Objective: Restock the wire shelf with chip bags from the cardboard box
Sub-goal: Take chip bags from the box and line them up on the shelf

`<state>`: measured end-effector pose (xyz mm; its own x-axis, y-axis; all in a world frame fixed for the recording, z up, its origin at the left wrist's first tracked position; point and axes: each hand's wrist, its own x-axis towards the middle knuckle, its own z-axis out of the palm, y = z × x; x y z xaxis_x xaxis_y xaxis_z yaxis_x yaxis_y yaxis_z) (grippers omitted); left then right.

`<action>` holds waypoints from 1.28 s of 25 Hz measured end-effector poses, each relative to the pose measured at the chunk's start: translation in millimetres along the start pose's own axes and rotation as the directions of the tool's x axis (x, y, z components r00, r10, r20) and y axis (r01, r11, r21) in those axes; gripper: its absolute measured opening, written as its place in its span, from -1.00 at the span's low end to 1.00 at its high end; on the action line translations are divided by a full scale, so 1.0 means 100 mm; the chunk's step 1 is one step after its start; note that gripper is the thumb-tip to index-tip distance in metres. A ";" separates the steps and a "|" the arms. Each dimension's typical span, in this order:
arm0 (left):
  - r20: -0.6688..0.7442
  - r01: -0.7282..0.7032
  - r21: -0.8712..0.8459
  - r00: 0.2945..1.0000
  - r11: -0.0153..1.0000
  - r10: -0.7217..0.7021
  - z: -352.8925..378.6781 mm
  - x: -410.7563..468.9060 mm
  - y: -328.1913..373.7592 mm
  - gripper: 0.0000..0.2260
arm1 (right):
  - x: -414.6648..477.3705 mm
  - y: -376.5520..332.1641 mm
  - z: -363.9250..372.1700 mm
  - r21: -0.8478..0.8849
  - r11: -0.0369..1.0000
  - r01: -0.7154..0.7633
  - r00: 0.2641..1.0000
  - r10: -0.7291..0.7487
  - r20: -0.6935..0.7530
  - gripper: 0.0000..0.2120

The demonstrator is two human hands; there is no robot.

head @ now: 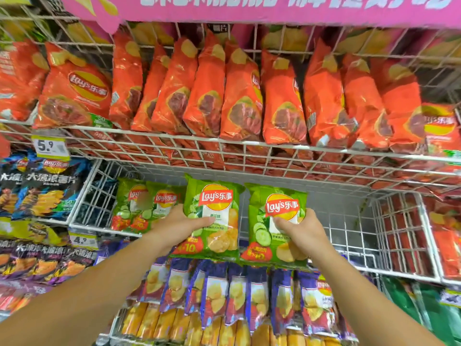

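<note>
I hold two green Lay's chip bags upright in front of the middle wire shelf (349,236). My left hand (178,227) grips the left green bag (214,211) by its left edge, thumb across the front. My right hand (303,232) grips the right green bag (277,221) from its right side. Both bags hang at the basket's front rim, side by side and nearly touching. Two more green bags (147,203) stand inside the basket at its left end. The rest of that basket is bare wire. The cardboard box is out of view.
Orange-red Lay's bags (224,96) fill the shelf above. Dark blue bags (40,191) sit in the left bay, purple bags (249,295) and yellow ones (174,323) below. Price tags read 5.9 (50,146) and 4.9 (82,240). A pink banner (274,8) runs overhead.
</note>
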<state>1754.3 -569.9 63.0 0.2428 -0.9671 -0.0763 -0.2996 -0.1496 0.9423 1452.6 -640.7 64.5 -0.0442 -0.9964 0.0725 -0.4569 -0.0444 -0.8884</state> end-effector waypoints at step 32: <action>-0.140 0.101 0.371 0.989 0.923 -0.052 0.90 1.66 -0.44 -0.44 | 1.51 0.90 0.76 -0.203 0.957 -0.208 0.968 0.232 0.100 -0.34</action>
<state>1725.1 -741.8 -20.7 0.3851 -0.9195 -0.0786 -0.5947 -0.3124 0.7408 1472.7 -800.3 -39.1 -0.0603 -0.9816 -0.1811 -0.6086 0.1800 -0.7728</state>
